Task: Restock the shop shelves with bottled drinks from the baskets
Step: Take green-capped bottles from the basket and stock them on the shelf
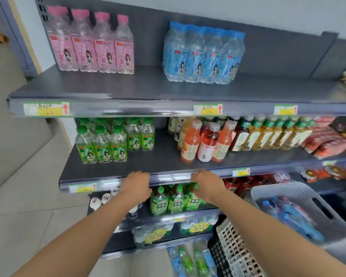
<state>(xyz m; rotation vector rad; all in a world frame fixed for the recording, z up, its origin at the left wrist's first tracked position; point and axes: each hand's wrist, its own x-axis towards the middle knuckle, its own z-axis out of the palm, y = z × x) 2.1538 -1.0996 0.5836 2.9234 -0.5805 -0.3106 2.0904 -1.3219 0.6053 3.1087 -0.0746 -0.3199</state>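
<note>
Left hand (pixel 137 184) and right hand (pixel 207 185) curled round ends of green bottle pack (pixel 174 201), pack sitting on lower shelf (pixel 200 213). Grey basket (pixel 284 191) of blue bottles (pixel 294 218) just right, pretty blurry tbh.

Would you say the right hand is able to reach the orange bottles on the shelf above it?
Probably yes: the orange bottles stand just above the right hand with bare shelf before them, though it seems busy gripping green bottles.
</note>
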